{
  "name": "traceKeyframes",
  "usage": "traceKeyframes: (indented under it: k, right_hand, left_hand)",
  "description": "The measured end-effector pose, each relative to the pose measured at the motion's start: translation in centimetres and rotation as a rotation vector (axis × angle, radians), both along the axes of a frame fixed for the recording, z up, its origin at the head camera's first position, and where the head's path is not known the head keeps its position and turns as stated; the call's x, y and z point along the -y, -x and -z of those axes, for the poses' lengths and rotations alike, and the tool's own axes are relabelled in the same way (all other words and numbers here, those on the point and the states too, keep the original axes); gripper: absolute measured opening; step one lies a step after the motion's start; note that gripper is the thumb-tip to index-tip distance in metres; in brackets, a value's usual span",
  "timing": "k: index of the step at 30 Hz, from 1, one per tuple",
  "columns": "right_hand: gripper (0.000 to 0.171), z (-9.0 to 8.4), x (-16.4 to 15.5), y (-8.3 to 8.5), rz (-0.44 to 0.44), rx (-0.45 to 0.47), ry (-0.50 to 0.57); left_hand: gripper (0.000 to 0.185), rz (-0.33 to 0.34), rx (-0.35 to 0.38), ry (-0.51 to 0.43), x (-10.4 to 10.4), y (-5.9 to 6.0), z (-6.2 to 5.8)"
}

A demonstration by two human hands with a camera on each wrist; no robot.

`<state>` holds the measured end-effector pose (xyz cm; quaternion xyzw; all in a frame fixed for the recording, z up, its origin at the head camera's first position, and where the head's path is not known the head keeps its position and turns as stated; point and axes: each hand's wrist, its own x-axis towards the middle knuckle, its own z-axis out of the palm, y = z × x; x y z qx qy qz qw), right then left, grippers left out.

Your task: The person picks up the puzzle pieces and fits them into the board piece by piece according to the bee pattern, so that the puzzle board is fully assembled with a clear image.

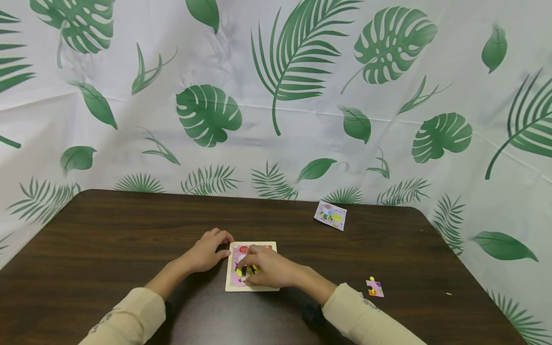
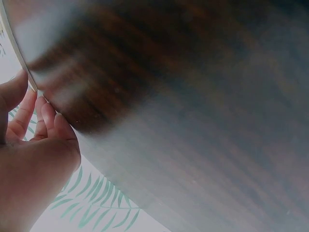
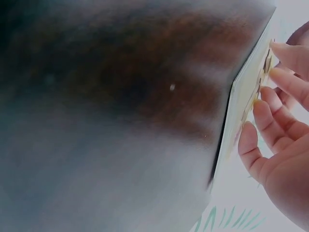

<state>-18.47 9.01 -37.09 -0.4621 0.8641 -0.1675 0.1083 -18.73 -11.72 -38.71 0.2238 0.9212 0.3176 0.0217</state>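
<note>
A square jigsaw puzzle in a pale wooden tray (image 1: 250,289) lies flat on the dark table. Its pink picture (image 1: 236,281) shows a yellow-and-black bee and a red round shape. My left hand (image 1: 208,251) touches the tray's left side, thumb on the edge and a finger at the far corner. Over the picture bends my right hand (image 1: 271,268), its spread fingertips resting on the puzzle surface in the right wrist view. That hand covers the picture's right part, so the pieces beneath are hidden. A loose jigsaw piece (image 1: 376,287), pink with yellow and orange, lies to the right.
A small picture card (image 1: 330,216) with a bee print lies near the table's back edge. The brown wood-grain table (image 1: 129,230) extends to both sides. Behind it hangs a white sheet (image 1: 267,143) printed with green leaves. A tiny pale scrap (image 1: 449,293) lies far right.
</note>
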Motion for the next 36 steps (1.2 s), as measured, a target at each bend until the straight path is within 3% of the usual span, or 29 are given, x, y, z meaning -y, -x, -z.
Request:
traceKeyframes:
  k: [21,36]
  right_hand:
    - [0.025,0.09,-0.01,-0.01,-0.026,-0.017,0.018]
    - [0.026,-0.09,-0.2,0.05,-0.024,0.027,0.005]
  left_hand:
    - [0.017,-0.003,-0.008,-0.002,-0.1,-0.11,0.0]
    - [0.017,0.007,-0.021,-0.005,-0.09,-0.12,0.05]
